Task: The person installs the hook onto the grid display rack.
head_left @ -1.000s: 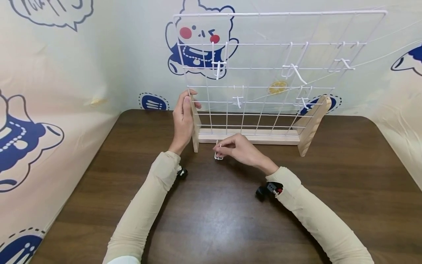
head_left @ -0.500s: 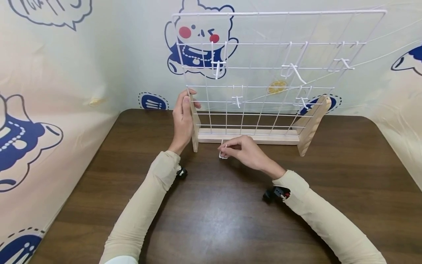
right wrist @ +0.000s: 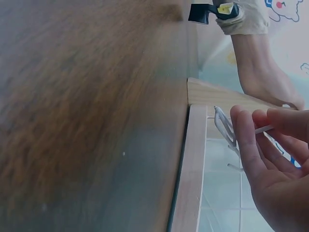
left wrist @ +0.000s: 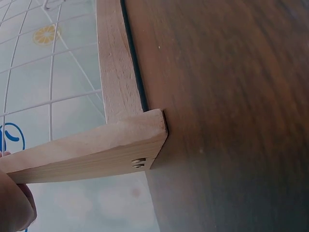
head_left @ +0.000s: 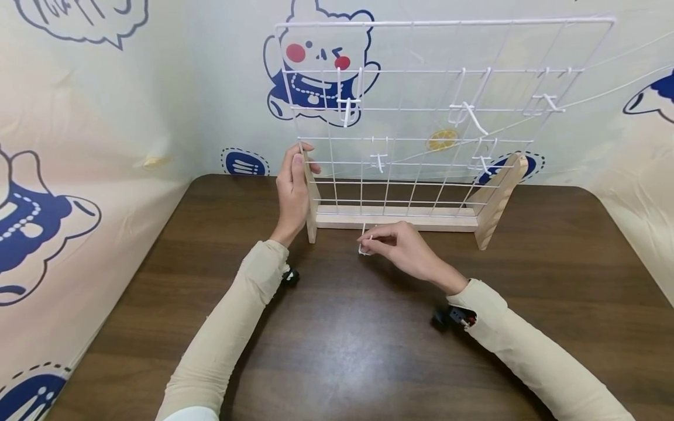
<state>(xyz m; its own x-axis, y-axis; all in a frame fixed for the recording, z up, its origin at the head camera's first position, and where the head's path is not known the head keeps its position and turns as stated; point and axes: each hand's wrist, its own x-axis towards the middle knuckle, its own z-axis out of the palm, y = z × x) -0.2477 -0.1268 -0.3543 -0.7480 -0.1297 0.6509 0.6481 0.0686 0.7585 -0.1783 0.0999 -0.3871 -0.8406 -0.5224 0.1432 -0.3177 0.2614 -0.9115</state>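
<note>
A white wire grid rack (head_left: 416,140) stands on a wooden base at the back of the table. My left hand (head_left: 293,190) grips its left wooden side support (left wrist: 96,150), thumb in front at the upper end. In front of the base bar (head_left: 395,218), my right hand (head_left: 408,248) pinches a small white wire hook (right wrist: 226,126) between thumb and fingers. Part of the hook is hidden behind the fingers. Several similar white hooks hang on the grid, among them an upper left hook (head_left: 347,108) and a longer hook (head_left: 471,114).
A dark wooden table (head_left: 337,339) lies under both forearms. The right wooden side support (head_left: 502,199) leans at the rack's far end. Behind stands a printed cloth backdrop (head_left: 210,88) with cartoon figures. Each wrist carries a small black camera (head_left: 289,275).
My right hand has moved a little to the right along the base bar with the hook in its fingers. The left hand keeps its hold on the side support.
</note>
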